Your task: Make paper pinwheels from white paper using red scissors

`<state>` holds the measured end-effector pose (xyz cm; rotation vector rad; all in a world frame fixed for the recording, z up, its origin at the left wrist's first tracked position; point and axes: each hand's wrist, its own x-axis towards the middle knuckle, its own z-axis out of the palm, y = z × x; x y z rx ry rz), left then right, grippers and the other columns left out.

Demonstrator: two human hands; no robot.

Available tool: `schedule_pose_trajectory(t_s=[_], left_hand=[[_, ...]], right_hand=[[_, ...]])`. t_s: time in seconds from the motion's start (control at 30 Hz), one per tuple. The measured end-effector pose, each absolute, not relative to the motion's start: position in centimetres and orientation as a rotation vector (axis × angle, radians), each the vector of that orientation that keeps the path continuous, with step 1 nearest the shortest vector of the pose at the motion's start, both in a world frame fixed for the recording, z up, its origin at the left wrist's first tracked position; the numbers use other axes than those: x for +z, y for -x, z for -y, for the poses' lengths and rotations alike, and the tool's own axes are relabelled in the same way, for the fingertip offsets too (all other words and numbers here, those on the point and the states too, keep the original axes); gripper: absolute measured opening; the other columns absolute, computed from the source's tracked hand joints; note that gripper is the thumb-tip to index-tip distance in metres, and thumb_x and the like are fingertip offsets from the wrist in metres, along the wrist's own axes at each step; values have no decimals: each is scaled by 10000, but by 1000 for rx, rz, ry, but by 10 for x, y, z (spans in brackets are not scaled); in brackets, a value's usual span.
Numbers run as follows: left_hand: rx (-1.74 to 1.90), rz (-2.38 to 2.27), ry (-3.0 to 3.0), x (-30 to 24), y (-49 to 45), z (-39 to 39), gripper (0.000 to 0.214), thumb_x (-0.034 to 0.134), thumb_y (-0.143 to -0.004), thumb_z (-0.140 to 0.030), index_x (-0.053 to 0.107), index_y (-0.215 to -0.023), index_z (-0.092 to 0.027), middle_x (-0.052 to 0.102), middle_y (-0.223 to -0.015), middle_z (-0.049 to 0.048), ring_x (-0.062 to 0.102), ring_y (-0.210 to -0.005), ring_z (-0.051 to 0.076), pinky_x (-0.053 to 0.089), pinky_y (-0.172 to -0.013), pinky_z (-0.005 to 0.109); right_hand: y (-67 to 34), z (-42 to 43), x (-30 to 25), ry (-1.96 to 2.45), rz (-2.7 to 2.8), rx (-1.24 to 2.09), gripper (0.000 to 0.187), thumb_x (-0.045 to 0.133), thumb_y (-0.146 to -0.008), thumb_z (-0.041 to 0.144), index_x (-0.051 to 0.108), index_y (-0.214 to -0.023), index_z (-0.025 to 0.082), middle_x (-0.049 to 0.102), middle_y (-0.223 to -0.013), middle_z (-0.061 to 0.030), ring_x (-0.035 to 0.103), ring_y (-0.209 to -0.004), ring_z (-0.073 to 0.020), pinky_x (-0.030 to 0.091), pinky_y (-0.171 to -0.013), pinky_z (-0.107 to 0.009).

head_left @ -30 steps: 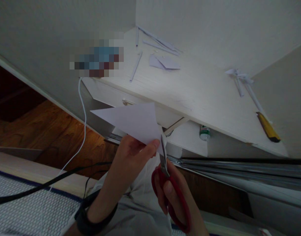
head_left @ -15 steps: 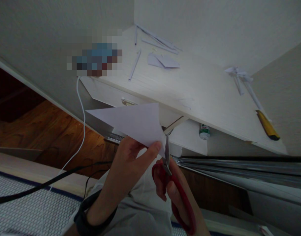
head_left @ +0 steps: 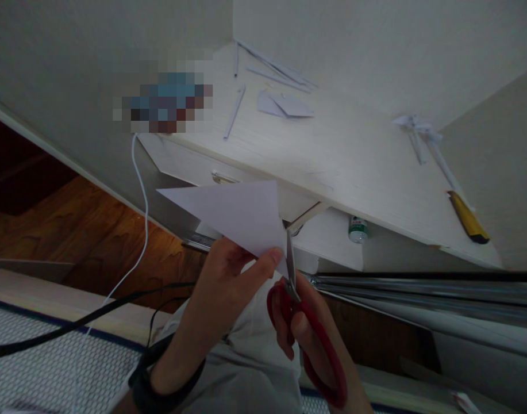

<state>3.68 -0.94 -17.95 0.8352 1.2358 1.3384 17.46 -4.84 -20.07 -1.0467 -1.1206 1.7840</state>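
Note:
My left hand (head_left: 220, 287) pinches the lower corner of a folded white paper triangle (head_left: 233, 213), thumb on top. It holds the sheet up in front of a white desk (head_left: 353, 167). My right hand (head_left: 308, 339) grips red-handled scissors (head_left: 306, 328), fingers through the loops. The metal blades (head_left: 290, 261) point up along the paper's right edge, nearly closed on it. A dark band sits on my left wrist (head_left: 160, 368).
On the desk lie rolled paper sticks (head_left: 235, 112), folded paper pieces (head_left: 284, 106), a small paper figure (head_left: 418, 135) and a yellow utility knife (head_left: 468, 217). A glue bottle (head_left: 357, 229) stands in the open drawer. A white cable (head_left: 140, 213) hangs at the left; black cords (head_left: 73, 325) cross below.
The scissor blades have slid slightly further up the paper's right edge and my right hand has shifted a little. My left hand keeps its pinch on the paper.

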Motion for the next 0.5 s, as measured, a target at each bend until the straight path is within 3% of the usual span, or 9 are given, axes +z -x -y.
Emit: schedule_pose_trajectory(t_s=[0.23,0.5], left_hand=[[1312,-1266,-840,-178,-38,8,156,694,-685,-204,590,-570,-217,620,-557,-61,619,-539,100,532,-548,168],[1317,-1314,-867,-174,-37,9,157,660,-660,-168,578,-532,-208,569,-495,-73,582,-478,90,516,-510,164]], right_hand=[[-176,49,-202,1077,1144,1737,394,658,-806,586,470,-809,241,440,-645,67,334,-461,-69,269,-401,-205],[-173,48,-199,1107,1120,1749,390,641,-817,585,474,-812,233,418,-625,74,328,-429,-57,243,-367,-191]])
